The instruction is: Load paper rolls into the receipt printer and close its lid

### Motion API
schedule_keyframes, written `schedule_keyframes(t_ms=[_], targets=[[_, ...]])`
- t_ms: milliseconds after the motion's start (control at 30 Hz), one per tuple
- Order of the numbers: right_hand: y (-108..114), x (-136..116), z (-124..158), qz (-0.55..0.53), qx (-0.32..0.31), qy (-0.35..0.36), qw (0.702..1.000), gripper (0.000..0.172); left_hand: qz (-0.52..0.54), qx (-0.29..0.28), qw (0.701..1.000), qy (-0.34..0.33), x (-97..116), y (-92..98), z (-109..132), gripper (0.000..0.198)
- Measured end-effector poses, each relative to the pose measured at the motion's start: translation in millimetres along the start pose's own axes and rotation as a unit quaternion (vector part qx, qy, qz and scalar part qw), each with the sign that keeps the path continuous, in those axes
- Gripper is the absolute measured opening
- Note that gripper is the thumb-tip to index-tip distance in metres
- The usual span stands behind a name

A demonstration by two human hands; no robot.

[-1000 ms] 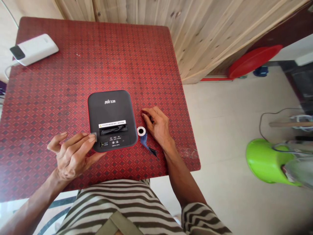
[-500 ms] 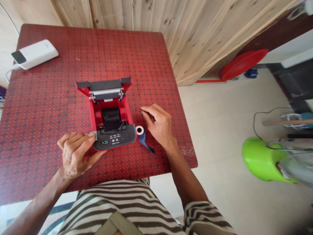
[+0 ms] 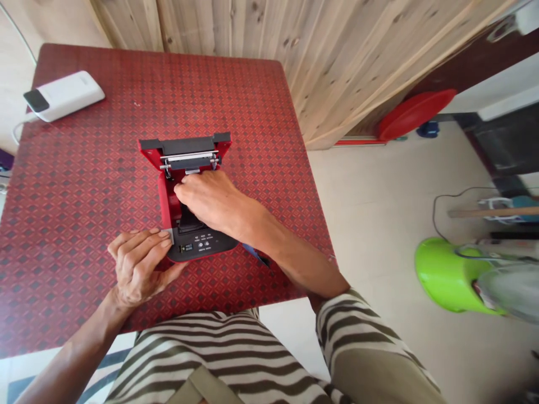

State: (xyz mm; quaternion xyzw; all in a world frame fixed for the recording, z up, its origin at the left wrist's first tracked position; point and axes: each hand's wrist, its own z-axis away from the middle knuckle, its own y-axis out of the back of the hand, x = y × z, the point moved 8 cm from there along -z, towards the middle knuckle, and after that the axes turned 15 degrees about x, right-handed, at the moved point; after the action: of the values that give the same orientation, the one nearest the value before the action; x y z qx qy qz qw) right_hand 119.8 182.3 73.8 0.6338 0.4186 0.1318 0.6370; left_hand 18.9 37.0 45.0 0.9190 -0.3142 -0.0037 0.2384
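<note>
A red and black label printer stands on the table with its lid raised. My left hand grips its front left corner, fingers on top and thumb below the front edge. My right hand reaches into the open bay with curled fingers; their tips are hidden inside. Part of a black roll shows beneath that hand. Right of the printer, under my right forearm, a strip of dark blue ribbon lies on the table; its spool is hidden by the arm.
A white power bank with a cable lies at the table's far left. Wooden panelling borders the far edge. On the floor to the right are a green bucket and a red basin.
My right hand has moved left from beside the printer into its open bay, its arm now covering the ribbon's spool. My left hand keeps its hold on the printer corner.
</note>
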Motion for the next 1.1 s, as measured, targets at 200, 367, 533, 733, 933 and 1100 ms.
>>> schedule_keyframes(t_ms=[200, 367, 533, 733, 933, 1100], targets=[[46.6, 8.2, 41.3, -0.1, 0.084, -0.007, 0.991, 0.019, 0.006, 0.005, 1.0, 0.01, -1.7, 0.2, 0.7, 0.072], [55.7, 84.9, 86.6, -0.323, 0.28, -0.174, 0.887, 0.025, -0.001, 0.0, 1.0, 0.03, -5.1, -3.1, 1.4, 0.062], [-7.5, 139.3, 98.6, -0.352, 0.296, -0.276, 0.844, 0.033, -0.008, 0.006, 1.0, 0.02, -5.8, -2.6, 2.4, 0.064], [-41.0, 139.1, 90.5, -0.34, 0.25, -0.27, 0.866, 0.029, -0.01, -0.014, 0.999, 0.036, -7.6, -2.2, 5.5, 0.062], [-15.2, 142.6, 131.9, -0.292, 0.262, -0.277, 0.877, 0.045, -0.02, -0.026, 0.997, 0.064, -8.2, -1.6, 5.6, 0.061], [-15.0, 120.2, 165.4, -0.293, 0.171, -0.259, 0.904, 0.025, -0.006, -0.01, 0.999, 0.047, -8.9, -1.4, 6.9, 0.063]])
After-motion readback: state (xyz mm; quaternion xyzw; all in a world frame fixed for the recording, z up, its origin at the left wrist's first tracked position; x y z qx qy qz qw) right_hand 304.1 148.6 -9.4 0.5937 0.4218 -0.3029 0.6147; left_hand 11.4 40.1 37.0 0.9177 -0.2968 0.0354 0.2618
